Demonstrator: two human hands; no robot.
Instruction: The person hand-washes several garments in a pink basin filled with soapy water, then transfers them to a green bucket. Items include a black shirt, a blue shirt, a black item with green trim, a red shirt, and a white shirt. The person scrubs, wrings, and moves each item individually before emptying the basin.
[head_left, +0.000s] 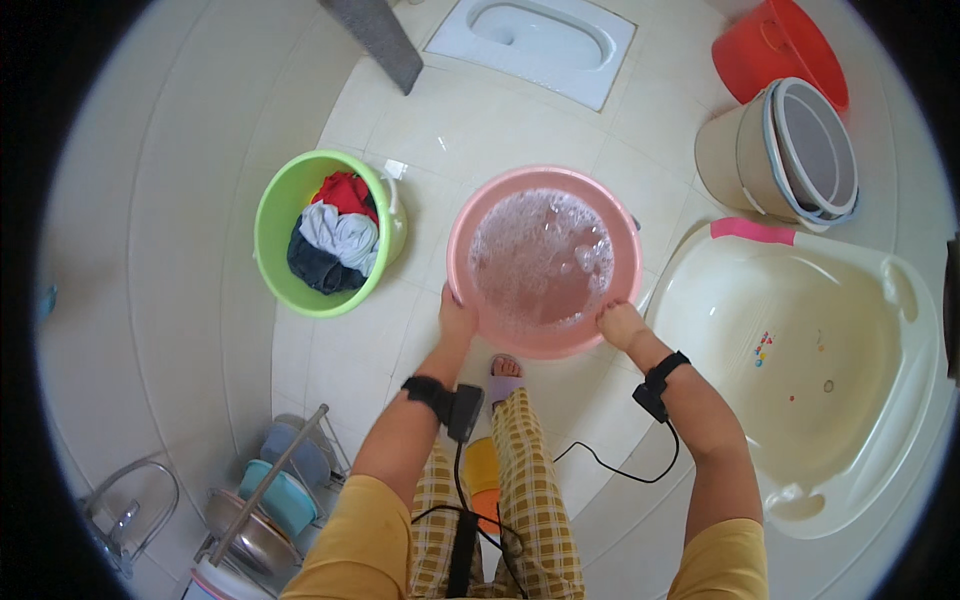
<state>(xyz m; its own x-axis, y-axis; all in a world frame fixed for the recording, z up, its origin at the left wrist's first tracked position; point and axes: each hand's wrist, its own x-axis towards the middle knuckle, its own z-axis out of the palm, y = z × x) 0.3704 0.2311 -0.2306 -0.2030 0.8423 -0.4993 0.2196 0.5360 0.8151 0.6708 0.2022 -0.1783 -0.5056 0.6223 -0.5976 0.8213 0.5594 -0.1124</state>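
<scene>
Both hands grip the rim of a round pink plastic basin (504, 337) in front of me. My left hand (457, 315) holds its lower left edge, with the thumb near the rim. At the lower right edge, my right hand (621, 324) has its fingers curled over the rim. Soapy water (536, 262) with white foam and bubbles fills part of the basin. To the left, a green plastic bucket (271, 217) contains clothes: a red garment (345, 193), a light grey-white one (339, 234) and a dark blue one (319, 262).
A white baby bathtub (817, 300) lies on the right. Behind it stand stacked beige buckets (739, 157) and a red bucket (750, 64). A squat toilet (551, 82) is set into the floor ahead. A metal rack with basins (289, 502) stands lower left. Black cables (630, 475) hang from my wrists.
</scene>
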